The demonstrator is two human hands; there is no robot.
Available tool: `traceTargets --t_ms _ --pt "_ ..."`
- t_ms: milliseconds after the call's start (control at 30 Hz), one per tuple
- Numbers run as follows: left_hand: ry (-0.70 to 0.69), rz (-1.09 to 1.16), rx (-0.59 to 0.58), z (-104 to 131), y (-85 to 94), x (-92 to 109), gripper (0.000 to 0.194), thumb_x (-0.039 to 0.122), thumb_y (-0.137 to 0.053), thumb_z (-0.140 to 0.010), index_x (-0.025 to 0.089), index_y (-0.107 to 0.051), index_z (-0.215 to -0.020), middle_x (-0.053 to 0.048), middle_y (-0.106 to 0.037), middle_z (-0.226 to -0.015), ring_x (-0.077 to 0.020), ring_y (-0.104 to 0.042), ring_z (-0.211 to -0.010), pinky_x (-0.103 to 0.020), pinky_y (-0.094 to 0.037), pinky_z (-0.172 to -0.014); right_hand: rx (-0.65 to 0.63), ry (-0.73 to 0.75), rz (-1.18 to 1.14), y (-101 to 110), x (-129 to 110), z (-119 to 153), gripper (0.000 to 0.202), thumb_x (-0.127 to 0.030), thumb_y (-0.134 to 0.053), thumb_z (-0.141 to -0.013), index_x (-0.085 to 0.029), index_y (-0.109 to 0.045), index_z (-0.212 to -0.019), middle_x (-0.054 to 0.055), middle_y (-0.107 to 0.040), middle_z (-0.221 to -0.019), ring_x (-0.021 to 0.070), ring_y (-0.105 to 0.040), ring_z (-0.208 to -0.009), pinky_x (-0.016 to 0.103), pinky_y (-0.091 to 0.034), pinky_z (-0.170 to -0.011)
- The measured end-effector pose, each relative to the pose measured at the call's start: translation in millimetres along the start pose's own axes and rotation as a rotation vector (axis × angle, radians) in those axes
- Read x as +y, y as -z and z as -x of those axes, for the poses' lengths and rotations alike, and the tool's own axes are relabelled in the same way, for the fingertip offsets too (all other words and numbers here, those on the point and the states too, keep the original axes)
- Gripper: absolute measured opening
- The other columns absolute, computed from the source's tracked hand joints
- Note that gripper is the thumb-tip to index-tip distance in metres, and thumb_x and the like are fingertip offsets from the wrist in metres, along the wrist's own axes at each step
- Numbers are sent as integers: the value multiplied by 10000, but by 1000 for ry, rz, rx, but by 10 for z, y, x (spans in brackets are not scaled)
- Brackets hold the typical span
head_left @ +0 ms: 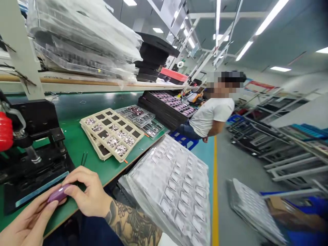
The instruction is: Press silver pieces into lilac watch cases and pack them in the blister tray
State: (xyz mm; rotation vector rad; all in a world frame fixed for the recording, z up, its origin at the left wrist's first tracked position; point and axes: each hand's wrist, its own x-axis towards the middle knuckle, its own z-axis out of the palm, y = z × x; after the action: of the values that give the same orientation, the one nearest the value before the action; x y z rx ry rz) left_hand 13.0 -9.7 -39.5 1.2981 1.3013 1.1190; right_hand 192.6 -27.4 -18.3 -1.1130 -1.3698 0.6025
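Both my hands meet at the near edge of the green bench (77, 140), pinching one small glossy purple part (58, 194). My left hand (28, 218) comes from the bottom left with its fingertips on the part's near end. My right hand (88, 193), with a tattooed forearm, grips the part's far end between thumb and forefinger. Just beyond them stands a black press fixture (33, 153) with a red handle (5, 131).
Beige compartment trays (112, 133) with small metal pieces lie mid-bench; tweezers (83, 159) rest beside them. Clear trays (138, 116) and black trays (169, 106) sit further back. A bagged stack of clear blister trays (174, 184) leans off the bench edge. A seated person in white (211, 118) works beyond.
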Motion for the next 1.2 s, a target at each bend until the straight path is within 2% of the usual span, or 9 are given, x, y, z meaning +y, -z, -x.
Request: traceTargets --t_ms 167,300,467,633,733,833,933,1067,1200 --pt "0 -105 19 7 -35 122 369 575 -868 -810 334 -913 -1086 1 -864 -825 -317 -824 -671 -400 -709 -581 69 6 69 -20 -45 35 428 -621 -697 -1049 -231 -777 -892 35 -728 -846 194 -684 -805 344 -567 -786" --pt "-83 157 -85 22 -108 286 443 540 -808 -943 162 -880 -1162 -69 -842 -802 -199 -734 -595 -304 -637 -597 -32 8 1 35 -116 14 196 -422 -767 -1034 -231 -769 -994 37 -737 -966 202 -696 -919 348 -552 -866" --pt "-31 258 -262 -45 -182 310 416 444 -744 -1028 166 -847 -1321 -60 -820 -771 -181 -733 -644 -280 -605 -635 -97 -63 23 118 27 -44 139 -365 -703 -1085 -243 -750 -1040 46 -720 -1011 209 -692 -960 349 -552 -880" --pt "42 407 -368 -62 -85 414 489 197 -817 -860 192 -839 -1348 -92 -872 -1081 -220 -813 -884 -307 -643 -787 -115 -86 45 128 81 -2 163 -384 -738 -1066 -254 -750 -1164 70 -729 -1126 221 -730 -1023 364 -608 -919" --pt "32 320 -358 -145 57 444 501 157 -824 -820 176 -831 -1320 -51 -844 -888 -205 -788 -765 -290 -605 -701 -34 -43 75 157 -21 -114 292 -385 -682 -1098 -272 -714 -1365 110 -715 -1304 244 -749 -1099 423 -628 -996" --pt "27 233 -278 -229 194 376 425 205 -903 -776 157 -804 -1187 -12 -788 -792 -173 -726 -683 -267 -555 -648 137 171 100 126 -281 -507 314 -392 -585 -1142 -284 -730 -1399 114 -701 -1301 268 -731 -1136 485 -613 -1048" --pt "-7 185 -256 -247 252 269 350 215 -887 -811 181 -726 -1121 -30 -808 -925 -150 -694 -735 -250 -522 -672 278 572 116 11 -589 -1070 418 -507 -573 -1139 -295 -723 -1467 130 -660 -1419 332 -692 -1312 566 -589 -1141" --pt "-97 118 -224 -226 263 191 253 203 -816 -890 208 -666 -1095 -33 -793 -989 -166 -699 -824 -258 -523 -736 5 1003 365 -168 -780 -1634 544 -533 -446 -1180 -258 -539 -1640 143 -648 -1526 340 -596 -1521 606 -507 -1283" --pt "-119 62 -218 -236 284 178 274 317 -817 -954 201 -745 -1192 -39 -793 -993 -190 -703 -857 -291 -555 -802 36 1148 318 -330 -824 -1881 350 -404 -389 -1204 -273 -659 -1385 55 -747 -1112 245 -787 -1146 509 -666 -1061"
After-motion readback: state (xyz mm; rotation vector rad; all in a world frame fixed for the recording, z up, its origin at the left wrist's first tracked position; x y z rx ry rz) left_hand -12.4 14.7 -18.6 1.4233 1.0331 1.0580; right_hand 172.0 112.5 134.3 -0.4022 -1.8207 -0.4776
